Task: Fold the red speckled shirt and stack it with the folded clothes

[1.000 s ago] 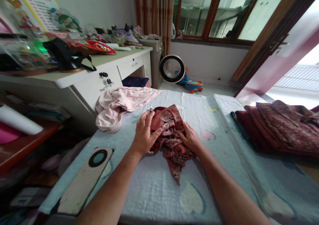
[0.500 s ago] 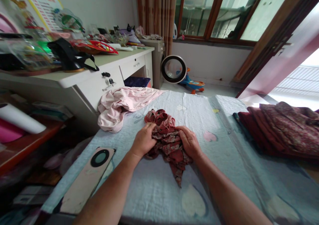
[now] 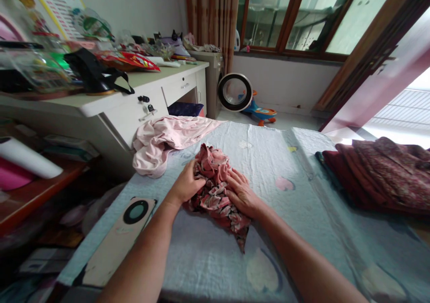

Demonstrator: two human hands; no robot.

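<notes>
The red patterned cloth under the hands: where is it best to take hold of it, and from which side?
Probably the loose pointed corner of the red patterned cloth, taken from the near side. It lies flat and free on the bed cover, while the left hand and right hand cover the bunched middle.

two hands (image 3: pixel 186 184), three garments (image 3: pixel 215 184), one phone (image 3: pixel 117 240)

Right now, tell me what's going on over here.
A person is working a bunched red patterned cloth with both bare hands on a bed covered by a light blue sheet. The left hand grips the cloth's left side; the right hand lies flat on its right side, fingers spread. A crumpled pink garment lies beyond on the left, a stack of dark red clothes on the right, and a phone near the left edge.
</notes>
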